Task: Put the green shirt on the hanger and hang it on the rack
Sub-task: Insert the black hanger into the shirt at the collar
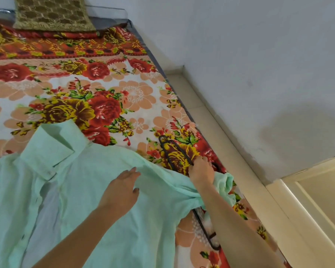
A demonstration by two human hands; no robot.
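Note:
A pale green shirt (97, 206) lies spread on the bed, front open, collar (52, 147) toward the pillow. A black hanger (174, 149) lies at the shirt's right shoulder, its hook end on the bedsheet and its lower part (205, 231) showing below the bunched sleeve. My right hand (200, 169) grips the hanger's bar near the shirt's shoulder edge. My left hand (122, 188) rests flat on the shirt's right chest with straight fingers. No rack is in view.
The bed (124, 89) carries a red and peach floral sheet, with an olive patterned pillow (52, 12) at its head. A white wall (259, 64) runs close along the bed's right side. A cream door frame (317, 200) stands at the lower right.

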